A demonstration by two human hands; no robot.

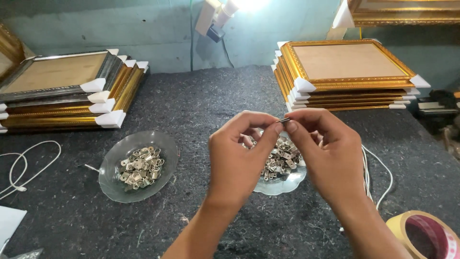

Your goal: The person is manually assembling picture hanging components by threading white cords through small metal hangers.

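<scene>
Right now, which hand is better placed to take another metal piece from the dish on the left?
Probably the left hand: it is nearer the left dish of metal hangers. The right hand pinches the small metal piece with it, farther away.

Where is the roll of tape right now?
In the head view the roll of tape lies at the bottom right corner of the table, just right of the person's right forearm, near the white cord.

We see two bare forearms, with no sleeves reaching into view. Our left hand [237, 160] and right hand [330, 156] wear no gloves, rings, or wristbands. The fingernails that show are short and unpainted.
</scene>
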